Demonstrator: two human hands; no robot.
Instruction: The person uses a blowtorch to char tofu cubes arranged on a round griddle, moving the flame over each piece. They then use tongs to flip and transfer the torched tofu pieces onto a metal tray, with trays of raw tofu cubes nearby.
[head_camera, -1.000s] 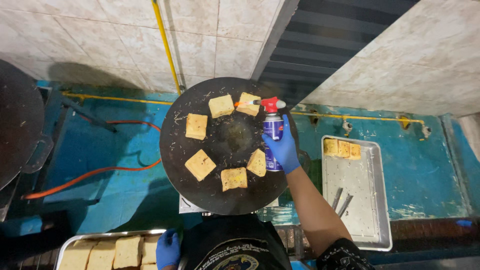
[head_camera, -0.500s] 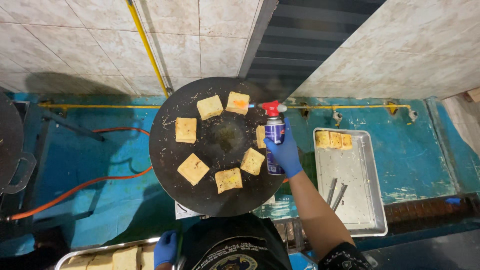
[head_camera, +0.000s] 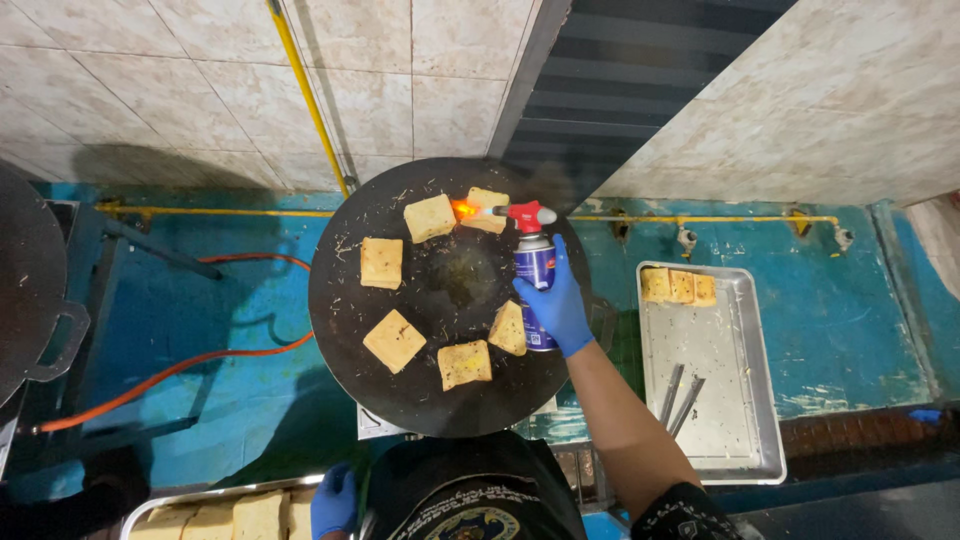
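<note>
Item: torching of bread squares on a round griddle, viewed from the head camera.

Left hand (head_camera: 335, 505), blue glove: low in the frame, resting at the right end of the tray of bread (head_camera: 235, 515). Whether its fingers are clenched or merely laid on the tray rim cannot be told.

Griddle (head_camera: 340, 300): dark, round, carrying six toasted bread squares (head_camera: 394, 340) in a ring, crumbs scattered between.

Right hand (head_camera: 556, 303), blue glove: fingers (head_camera: 533, 291) wrapped fully around the torch canister (head_camera: 537, 262), held upright over the griddle's right side, red head on top.

Flame (head_camera: 464, 209): points left, licking the far square (head_camera: 487, 209).

Steel tray (head_camera: 755, 400): on the blue surface to the right, three finished pieces at its far end, tongs lying in it.

Risks, as judged:
- Flame lingering on one square would char it.
- Glove and canister sit above hot metal; prolonged heat could soften the glove or warm the canister.
- A tilt of the canister could make the flame flare.
</note>
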